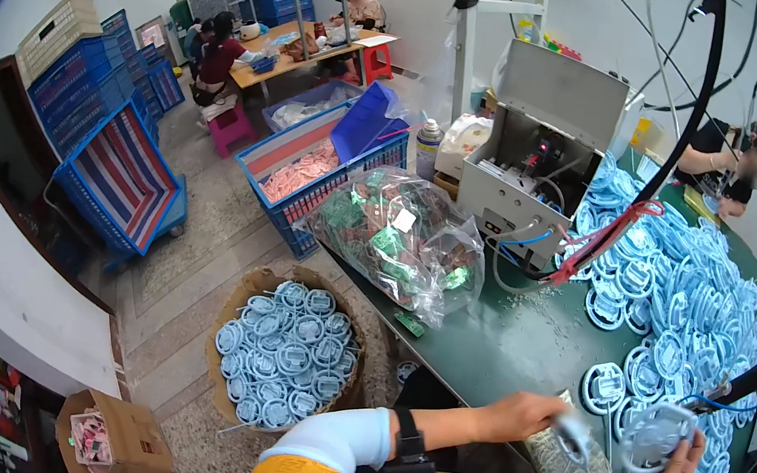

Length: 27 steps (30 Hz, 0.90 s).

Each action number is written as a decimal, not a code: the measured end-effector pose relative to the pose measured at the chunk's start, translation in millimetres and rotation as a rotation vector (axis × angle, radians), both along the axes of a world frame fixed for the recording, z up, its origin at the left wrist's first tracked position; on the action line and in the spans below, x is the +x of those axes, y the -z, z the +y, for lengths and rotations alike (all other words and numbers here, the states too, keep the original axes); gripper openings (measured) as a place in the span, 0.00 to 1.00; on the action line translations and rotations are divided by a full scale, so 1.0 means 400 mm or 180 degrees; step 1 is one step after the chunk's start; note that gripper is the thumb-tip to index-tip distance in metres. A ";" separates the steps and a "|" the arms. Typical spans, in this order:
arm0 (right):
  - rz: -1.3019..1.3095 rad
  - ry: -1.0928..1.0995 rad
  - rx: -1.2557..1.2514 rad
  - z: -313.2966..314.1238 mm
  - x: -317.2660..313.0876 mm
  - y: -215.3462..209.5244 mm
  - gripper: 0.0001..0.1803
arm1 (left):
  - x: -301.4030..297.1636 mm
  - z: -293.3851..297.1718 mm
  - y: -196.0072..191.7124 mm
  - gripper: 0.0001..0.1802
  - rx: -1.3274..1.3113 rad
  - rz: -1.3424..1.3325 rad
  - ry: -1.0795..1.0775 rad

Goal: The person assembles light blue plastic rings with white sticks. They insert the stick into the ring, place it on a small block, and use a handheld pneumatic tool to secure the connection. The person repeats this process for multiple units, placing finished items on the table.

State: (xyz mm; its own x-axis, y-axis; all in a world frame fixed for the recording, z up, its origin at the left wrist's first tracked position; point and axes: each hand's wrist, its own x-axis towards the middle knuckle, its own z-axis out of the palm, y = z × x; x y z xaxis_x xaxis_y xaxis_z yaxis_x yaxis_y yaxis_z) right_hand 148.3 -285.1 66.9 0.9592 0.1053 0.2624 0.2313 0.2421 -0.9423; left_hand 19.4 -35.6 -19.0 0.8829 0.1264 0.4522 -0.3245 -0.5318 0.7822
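While the right hand (pixel 669 466) grasps a round blue part (pixel 655 436) (face tilted toward 10 o'clock), the left hand (pixel 523 417) clenches a small tool (pixel 575 438) near the green table (pixel 519 341) edge.

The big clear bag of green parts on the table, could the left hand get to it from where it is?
Probably yes. The left hand holds a small white tool, and the clear bag lies farther back on the green table, with only bare tabletop between them. Nothing blocks the way, though the arm would have to stretch forward.

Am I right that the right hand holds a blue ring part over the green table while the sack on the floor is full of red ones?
Not quite: in the head view the sack holds blue parts, not red. The right hand does hold a ring part over the green table.
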 end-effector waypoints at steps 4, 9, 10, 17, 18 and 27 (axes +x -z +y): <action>-0.0316 -0.0011 0.0106 -0.024 0.040 0.006 0.14 | -0.033 0.009 0.068 0.11 0.0327 -0.0144 -0.0049; -0.0155 -0.0388 -0.1246 0.086 -0.003 -0.034 0.10 | -0.027 0.011 0.013 0.25 -0.1579 0.1562 -0.0351; -0.0214 -0.0599 -0.1517 0.101 0.004 -0.013 0.10 | -0.024 0.010 0.007 0.26 -0.2048 0.1650 -0.0173; 0.0136 -0.1121 -0.1804 0.203 -0.020 0.187 0.10 | -0.024 0.012 0.012 0.17 -0.2772 0.2102 -0.0014; -0.0210 -0.0978 -0.1902 0.214 -0.022 0.204 0.11 | -0.024 0.016 0.020 0.16 -0.2614 0.2147 0.0008; -0.1810 -0.2015 -0.3562 0.164 -0.050 0.153 0.63 | -0.030 0.026 0.034 0.19 -0.2652 0.2141 0.0045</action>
